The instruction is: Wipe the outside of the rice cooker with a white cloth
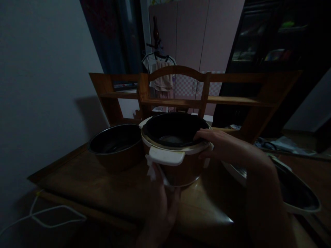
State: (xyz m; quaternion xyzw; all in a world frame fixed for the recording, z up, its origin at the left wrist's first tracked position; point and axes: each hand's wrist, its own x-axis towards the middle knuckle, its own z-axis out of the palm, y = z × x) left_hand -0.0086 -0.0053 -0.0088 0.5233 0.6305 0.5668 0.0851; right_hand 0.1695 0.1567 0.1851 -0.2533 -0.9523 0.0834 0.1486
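The cooker (186, 172), a round brown body with a cream rim and a dark inner well, stands open on the wooden worktop (103, 186). The right hand (222, 144) meets it at the right side of the rim. The fingers hook over the edge into the dark well and the palm lies against the outside, so this grip is closed on the cooker's rim. The thumb is lost in the dim light.

The left hand (160, 206) comes up at the cooker's front. Its grip is pinched narrow on a white cloth (152, 170), which is pressed to the brown wall just under the cream latch tab (167, 156) on the front of the rim. The cooker thus sits between the two grips, one high on its right edge and one low on its front face.

Just left of the cooker stands a wide metal bowl (113, 144); whether the two touch cannot be told in the gloom. To the cooker's right, past the right forearm, lies a round lid (297, 193) with a pale rim and dark middle, partly hidden by the arm. Behind the cooker rises a wooden shelf rack (181, 101), and beyond that rack hang clothes (161, 75). Well to the cooker's lower left, off the worktop's edge, trails a white cable (51, 213).
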